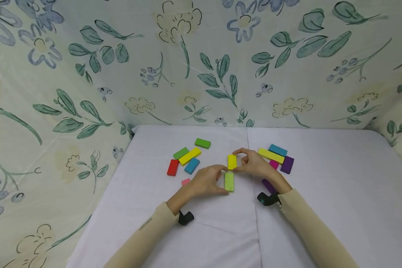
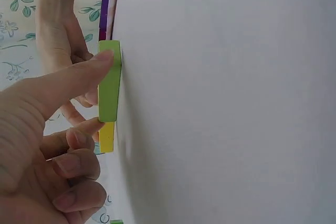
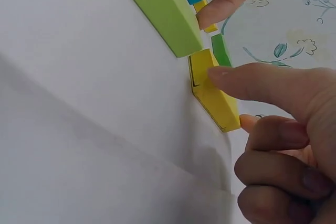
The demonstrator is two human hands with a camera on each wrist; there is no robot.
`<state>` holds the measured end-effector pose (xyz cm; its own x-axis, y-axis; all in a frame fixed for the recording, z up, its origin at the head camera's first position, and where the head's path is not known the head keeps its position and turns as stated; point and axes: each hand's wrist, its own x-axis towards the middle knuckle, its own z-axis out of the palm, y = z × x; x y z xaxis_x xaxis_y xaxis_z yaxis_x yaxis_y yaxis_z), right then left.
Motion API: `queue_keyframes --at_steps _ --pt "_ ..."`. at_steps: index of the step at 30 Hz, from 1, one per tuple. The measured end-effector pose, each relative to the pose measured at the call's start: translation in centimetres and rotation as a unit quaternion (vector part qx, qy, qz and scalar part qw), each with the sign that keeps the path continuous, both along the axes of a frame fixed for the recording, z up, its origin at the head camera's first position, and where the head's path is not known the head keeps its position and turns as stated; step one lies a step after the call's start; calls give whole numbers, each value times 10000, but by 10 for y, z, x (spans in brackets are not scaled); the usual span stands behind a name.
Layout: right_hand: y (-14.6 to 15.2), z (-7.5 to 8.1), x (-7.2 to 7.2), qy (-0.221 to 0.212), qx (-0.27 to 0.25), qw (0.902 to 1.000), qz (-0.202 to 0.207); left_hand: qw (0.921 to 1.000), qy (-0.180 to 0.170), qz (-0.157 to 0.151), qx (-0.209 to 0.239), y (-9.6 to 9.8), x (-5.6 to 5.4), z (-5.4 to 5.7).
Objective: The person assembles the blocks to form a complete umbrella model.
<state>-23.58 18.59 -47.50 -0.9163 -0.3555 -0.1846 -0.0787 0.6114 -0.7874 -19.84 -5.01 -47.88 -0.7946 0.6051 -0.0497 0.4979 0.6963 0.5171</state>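
Left hand [image 1: 204, 181] pinching light-green block [image 1: 229, 182], right hand [image 1: 256, 164] pinching yellow block [image 1: 232, 162] just beyond the green, other coloured blocks [image 1: 190, 156] lying left and right

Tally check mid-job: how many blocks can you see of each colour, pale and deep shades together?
Green blocks: 3
Yellow blocks: 3
Blue blocks: 2
Purple blocks: 2
Pink blocks: 2
Red block: 1
Total visible: 13

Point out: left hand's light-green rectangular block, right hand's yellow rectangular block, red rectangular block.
Light-green rectangular block [image 1: 229, 182], head view: upper face, middle.
Yellow rectangular block [image 1: 232, 162], head view: upper face, middle.
Red rectangular block [image 1: 173, 167], head view: upper face, middle.
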Motion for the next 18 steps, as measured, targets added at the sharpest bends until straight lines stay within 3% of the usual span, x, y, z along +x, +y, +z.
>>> queue_keyframes --at_steps 8,18 --pt "4 1 -4 78 302 9994 134 9995 204 36 236 -3 -1 -1" --pt "5 2 -4 -84 107 9998 154 9992 331 119 190 1 -2 -2"
